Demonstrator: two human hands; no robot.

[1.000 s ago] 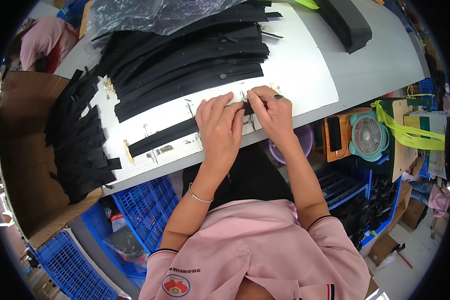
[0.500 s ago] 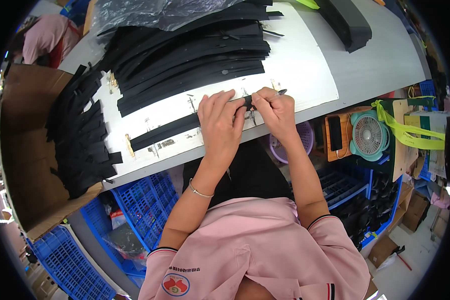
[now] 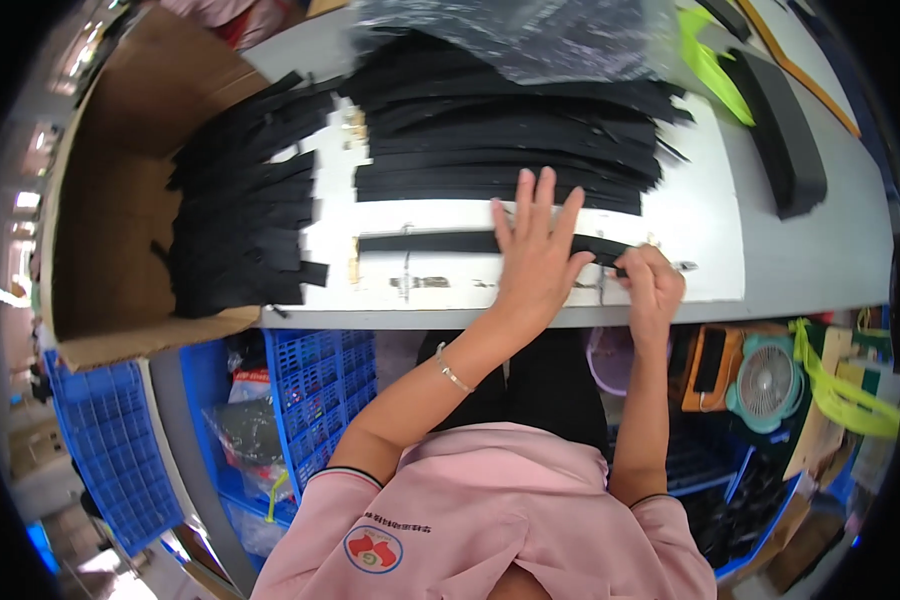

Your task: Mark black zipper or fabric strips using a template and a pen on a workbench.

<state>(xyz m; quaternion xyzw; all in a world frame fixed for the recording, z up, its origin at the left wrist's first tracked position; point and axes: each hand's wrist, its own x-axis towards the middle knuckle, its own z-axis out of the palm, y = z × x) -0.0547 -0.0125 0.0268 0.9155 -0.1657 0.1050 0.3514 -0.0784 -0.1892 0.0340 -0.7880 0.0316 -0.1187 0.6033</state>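
A single black fabric strip (image 3: 430,242) lies lengthwise on the white board (image 3: 705,225), over marks drawn there. My left hand (image 3: 538,260) presses on the strip's middle part, fingers spread and pointing away from me. At its right end, my right hand (image 3: 655,285) pinches the strip between thumb and fingers. That end bends slightly toward me. A slim pen (image 3: 686,266) seems to stick out beside the right hand, mostly hidden by it. Beyond the hands, a broad stack of black strips (image 3: 500,170) covers the far part of the board.
At left, an open cardboard box (image 3: 120,200) stands beside a heap of short black strips (image 3: 240,210). Clear plastic film (image 3: 530,40) covers the stack's far side. A black bundle (image 3: 785,150) lies at right. Below the table edge are blue crates (image 3: 325,400) and a small fan (image 3: 767,380).
My view has swung, so the table appears shifted rightward. My left hand has spread its fingers flat on the strip. My right hand now pinches the strip's end, with the pen less visible.
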